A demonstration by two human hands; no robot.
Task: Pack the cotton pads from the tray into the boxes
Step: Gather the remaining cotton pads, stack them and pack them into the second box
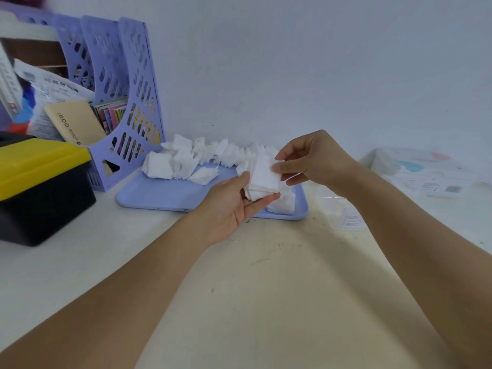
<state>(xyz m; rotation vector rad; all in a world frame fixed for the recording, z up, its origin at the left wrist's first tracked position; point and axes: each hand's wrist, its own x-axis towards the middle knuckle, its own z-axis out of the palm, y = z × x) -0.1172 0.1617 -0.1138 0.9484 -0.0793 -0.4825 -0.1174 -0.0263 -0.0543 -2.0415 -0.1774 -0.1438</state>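
**A:** What does the head view show?

**B:** A pale desk seen from above, both bare forearms reaching in from the bottom edge. At the centre, the left hand (234, 206) lies palm up, fingers curled under a small stack of cotton pads (263, 179), thumb pressed on the stack's left edge. The right hand (311, 161) comes in from three o'clock and pinches the top pad of that stack between thumb and fingertips.

**A:** Where are the other pads?

**B:** On a lilac tray (170, 195) just beyond the hands, toward twelve o'clock. A loose row of pads (186, 158) runs along its far edge, and a few more pads (283, 203) lie at its right corner, directly under the held stack.

**A:** And the boxes?

**B:** A clear box (343, 211) sits just right of the tray, at about three o'clock from the hands; it is faint and I cannot tell what is in it. A pale printed package (423, 169) lies farther right. At nine o'clock stands a black bin with a yellow lid (40, 182), with a lilac file rack (127, 107) behind it.

**A:** Which step is this?

**B:** It looks like gathering and squaring a handful before packing; most pads remain on the tray. Next, I judge, the stack needs holding flat with edges aligned, then carrying right and lowering into the clear box without fanning.
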